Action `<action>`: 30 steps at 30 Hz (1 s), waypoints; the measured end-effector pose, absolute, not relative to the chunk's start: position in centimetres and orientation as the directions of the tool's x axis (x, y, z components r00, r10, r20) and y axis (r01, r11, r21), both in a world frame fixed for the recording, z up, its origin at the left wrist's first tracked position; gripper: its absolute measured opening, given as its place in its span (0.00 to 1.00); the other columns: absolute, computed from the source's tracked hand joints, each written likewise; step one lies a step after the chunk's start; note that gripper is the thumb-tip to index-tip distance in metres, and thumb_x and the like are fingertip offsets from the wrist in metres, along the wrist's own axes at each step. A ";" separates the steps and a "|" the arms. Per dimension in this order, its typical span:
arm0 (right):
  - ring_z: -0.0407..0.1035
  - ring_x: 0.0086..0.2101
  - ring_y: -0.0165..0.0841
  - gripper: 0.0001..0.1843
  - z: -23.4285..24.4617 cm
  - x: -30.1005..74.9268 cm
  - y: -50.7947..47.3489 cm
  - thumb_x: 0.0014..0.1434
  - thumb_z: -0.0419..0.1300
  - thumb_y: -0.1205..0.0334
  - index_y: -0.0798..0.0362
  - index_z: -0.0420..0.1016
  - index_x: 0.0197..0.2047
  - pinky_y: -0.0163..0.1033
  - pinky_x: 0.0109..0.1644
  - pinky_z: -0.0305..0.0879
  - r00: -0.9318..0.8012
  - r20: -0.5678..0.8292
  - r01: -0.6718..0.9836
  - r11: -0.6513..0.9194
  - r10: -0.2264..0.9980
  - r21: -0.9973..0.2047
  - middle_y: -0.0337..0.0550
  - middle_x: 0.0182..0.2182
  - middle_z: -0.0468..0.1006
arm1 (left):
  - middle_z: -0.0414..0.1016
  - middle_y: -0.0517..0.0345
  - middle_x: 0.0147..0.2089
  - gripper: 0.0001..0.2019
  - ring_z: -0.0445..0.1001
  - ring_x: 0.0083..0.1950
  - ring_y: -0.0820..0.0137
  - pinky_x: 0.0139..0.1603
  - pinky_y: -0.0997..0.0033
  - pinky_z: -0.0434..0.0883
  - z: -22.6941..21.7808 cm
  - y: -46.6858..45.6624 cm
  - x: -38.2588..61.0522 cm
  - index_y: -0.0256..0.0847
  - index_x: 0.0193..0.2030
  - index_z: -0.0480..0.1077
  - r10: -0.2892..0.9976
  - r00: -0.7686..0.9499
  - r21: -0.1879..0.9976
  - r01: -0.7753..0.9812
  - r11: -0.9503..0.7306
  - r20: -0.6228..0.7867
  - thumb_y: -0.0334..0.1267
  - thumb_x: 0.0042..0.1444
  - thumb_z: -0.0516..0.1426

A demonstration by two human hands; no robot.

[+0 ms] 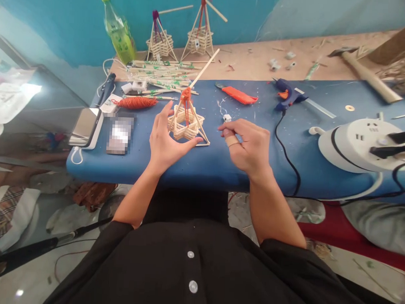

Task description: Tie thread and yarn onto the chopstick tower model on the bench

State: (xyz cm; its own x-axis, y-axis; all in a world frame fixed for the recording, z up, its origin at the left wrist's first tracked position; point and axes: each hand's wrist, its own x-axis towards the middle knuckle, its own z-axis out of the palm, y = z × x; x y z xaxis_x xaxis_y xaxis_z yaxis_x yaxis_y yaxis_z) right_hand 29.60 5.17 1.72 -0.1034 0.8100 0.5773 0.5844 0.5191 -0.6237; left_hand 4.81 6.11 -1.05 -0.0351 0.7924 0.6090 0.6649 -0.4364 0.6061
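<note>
You likely position the stick model [186,133] | left hand [165,143] spread around its base | right hand [250,144] curled by white cube [226,118], grip unclear | next: gentle contact

We seem to be in a small craft workshop: our blue-covered bench [202,172] carries an orange cutter [239,94], with a glue gun [285,93] and power tower [347,146] rightward; a hammer [371,77] lies far right, loose sticks [162,73] far left near stick-built models [199,40].
</note>
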 end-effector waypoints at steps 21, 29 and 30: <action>0.81 0.38 0.36 0.16 1.1 29.4 4.5 0.80 0.54 0.60 0.48 0.84 0.49 0.42 0.46 0.73 -0.169 0.573 0.546 0.560 0.802 -0.623 0.43 0.38 0.87 | 0.80 0.50 0.66 0.38 0.80 0.67 0.54 0.66 0.55 0.82 0.9 5.7 4.3 0.48 0.72 0.69 0.789 0.072 0.560 0.665 -0.494 0.610 0.41 0.55 0.73; 0.70 0.34 0.36 0.19 1.1 27.5 3.8 0.81 0.54 0.59 0.51 0.87 0.46 0.43 0.43 0.67 -0.302 0.624 0.632 0.641 0.721 -0.435 0.45 0.33 0.83 | 0.79 0.50 0.68 0.39 0.80 0.68 0.54 0.69 0.52 0.81 0.1 5.8 4.2 0.51 0.74 0.67 0.775 0.070 0.577 0.626 -0.525 0.628 0.43 0.57 0.73; 0.68 0.34 0.36 0.19 1.2 27.3 3.8 0.80 0.54 0.59 0.51 0.86 0.43 0.44 0.42 0.65 -0.318 0.627 0.651 0.645 0.711 -0.400 0.44 0.33 0.83 | 0.79 0.50 0.68 0.39 0.80 0.69 0.53 0.70 0.51 0.81 0.1 5.8 4.3 0.51 0.74 0.67 0.767 0.066 0.571 0.629 -0.528 0.638 0.43 0.57 0.73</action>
